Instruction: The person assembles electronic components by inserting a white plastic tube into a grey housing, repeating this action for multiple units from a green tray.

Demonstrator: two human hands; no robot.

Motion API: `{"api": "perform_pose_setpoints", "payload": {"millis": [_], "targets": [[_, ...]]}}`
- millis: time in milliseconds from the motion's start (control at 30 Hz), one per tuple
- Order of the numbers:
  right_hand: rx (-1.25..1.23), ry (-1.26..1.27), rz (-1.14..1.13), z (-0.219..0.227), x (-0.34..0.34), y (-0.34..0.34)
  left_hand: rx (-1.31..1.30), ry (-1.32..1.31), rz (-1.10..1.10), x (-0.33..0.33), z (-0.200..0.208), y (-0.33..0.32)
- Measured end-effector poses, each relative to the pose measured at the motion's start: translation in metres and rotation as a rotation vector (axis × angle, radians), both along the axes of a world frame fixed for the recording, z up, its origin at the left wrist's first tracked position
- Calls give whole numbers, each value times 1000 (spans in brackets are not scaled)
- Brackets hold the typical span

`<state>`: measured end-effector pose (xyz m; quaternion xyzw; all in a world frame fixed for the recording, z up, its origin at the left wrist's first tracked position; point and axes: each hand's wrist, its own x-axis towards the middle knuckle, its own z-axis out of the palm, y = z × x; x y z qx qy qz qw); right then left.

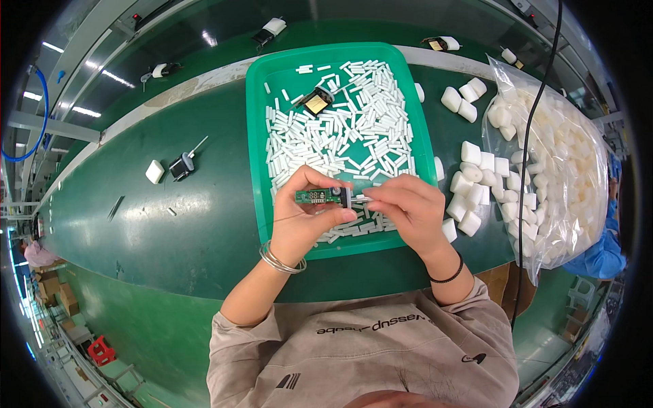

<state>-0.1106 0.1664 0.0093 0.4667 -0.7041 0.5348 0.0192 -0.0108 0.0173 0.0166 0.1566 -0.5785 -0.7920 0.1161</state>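
My left hand (299,211) is closed around a small electronic device with a bare green circuit board (314,196) and a dark end piece. The fingertips of my right hand (411,211) pinch a thin pale rod (362,199) at the device's right end. Whether the rod is fixed to the device, I cannot tell. Both hands are over the near part of a green tray (255,149) strewn with short white cylinders (381,95). Among the cylinders lies a black device with a yellowish block (317,102).
Right of the tray are loose white foam plugs (469,152) and a clear bag (571,163) full of them. A black cable (537,102) hangs before the bag. On the left lie a black part (181,166), a white plug (155,172) and tweezers (116,207). Several devices sit on the far belt (354,30).
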Motion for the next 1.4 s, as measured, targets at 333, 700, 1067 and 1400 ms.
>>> {"api": "perform_pose_setpoints", "payload": {"millis": [333, 700, 1067, 1400], "targets": [[285, 545, -19, 26, -50, 0, 85, -19, 54, 1, -9, -4], [1033, 575, -210, 5, -193, 38, 277, 10, 98, -3, -6, -10], [384, -104, -58, 42, -69, 21, 300, 119, 104, 8, -7, -11], [25, -570, 103, 17, 11, -10, -23, 465, 174, 8, -16, -11]]}}
